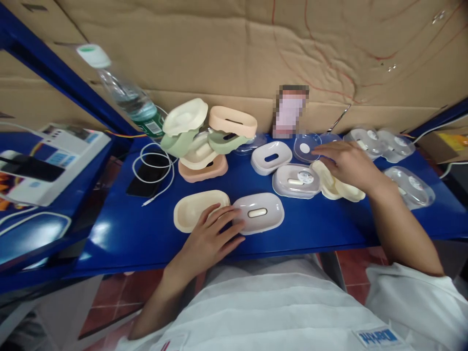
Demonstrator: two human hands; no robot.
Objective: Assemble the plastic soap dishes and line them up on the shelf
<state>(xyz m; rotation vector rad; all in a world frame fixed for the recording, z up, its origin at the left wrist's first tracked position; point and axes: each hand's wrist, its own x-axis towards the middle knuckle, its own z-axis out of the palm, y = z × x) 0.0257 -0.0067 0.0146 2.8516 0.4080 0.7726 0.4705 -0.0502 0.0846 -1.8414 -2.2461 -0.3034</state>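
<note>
Two hands down: my left hand [212,234] lies open-fingered across the cream tray [199,209] and lilac lid [260,212]; at two o'clock my right hand [349,163] rests loosely on a cream dish [338,187], clamping nothing.

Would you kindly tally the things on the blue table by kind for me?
Soap-dish parts loose on the table: 5, first
Soap-dish parts in the pile: about 6, first
Clear lids: about 6, first
Phones: 1
White cables: 1
Water bottles: 1
Total: about 20

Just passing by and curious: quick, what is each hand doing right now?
Left hand: open, fingers spread flat, resting on the grey soap dish and cream tray.
Right hand: open, palm down over the cream dish, gripping nothing.
</note>
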